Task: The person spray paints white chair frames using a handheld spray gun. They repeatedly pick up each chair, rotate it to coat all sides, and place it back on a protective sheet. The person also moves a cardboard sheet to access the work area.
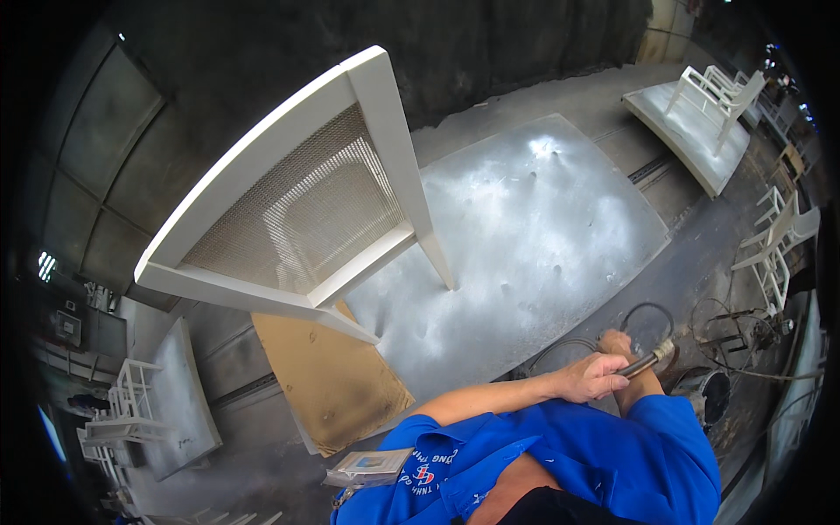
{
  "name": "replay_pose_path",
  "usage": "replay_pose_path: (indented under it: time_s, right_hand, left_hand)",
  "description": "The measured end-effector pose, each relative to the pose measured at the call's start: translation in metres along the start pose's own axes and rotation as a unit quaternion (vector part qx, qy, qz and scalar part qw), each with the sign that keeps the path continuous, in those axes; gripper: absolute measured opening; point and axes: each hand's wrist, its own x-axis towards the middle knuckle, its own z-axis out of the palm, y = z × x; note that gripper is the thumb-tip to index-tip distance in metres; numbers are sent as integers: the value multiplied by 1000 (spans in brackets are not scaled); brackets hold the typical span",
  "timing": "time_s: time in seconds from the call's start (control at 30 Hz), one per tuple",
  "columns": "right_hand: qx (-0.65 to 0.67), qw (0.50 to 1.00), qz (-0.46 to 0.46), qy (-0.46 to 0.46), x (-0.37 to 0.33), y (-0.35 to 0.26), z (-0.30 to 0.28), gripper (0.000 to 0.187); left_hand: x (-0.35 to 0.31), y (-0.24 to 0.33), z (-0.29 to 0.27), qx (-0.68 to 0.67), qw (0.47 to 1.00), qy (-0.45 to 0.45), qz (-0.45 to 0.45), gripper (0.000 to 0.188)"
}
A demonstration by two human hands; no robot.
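Note:
My left hand (593,377) reaches across my body to the right. Its fingers are wrapped round a dark hose (641,364), whose outer end carries a pale, taped-looking section (665,349). Just beyond it is my right hand (616,342), its forearm passing behind the hose; the fingers are too hidden to read. A white chair frame (385,114) with a woven mesh panel (302,206) stands tilted in view, ahead and to the left, apart from both hands. Its leg ends meet a grey metal-faced board (525,236).
A brown cardboard sheet (328,385) lies by the board's near left corner. White chairs on another board (656,114) stand far right, with more white furniture (131,402) at left. Loose hoses (652,308), a wire-like stand (731,337) and a dark bucket (710,391) are at right.

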Motion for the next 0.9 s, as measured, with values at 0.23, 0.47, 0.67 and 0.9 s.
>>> replay_pose_path:
  time_s: [0.23,0.47,0.67,0.9]
  right_hand:
    - [628,710,237,-212,27,24,-55,53]
    - [757,607,-86,225,-10,69,-295,63]
    - [756,420,-331,377,-5,170,-455,83]
    - [743,340,-428,386,52,272,-552,83]
  left_hand:
    - [-11,39,-26,373,919,-91,84,30]
    - [-53,292,-142,777,377,437,251,39]
    - [-62,373,-187,748,189,620,-144,59]
    - [-54,337,-145,766,84,638,-13,45]
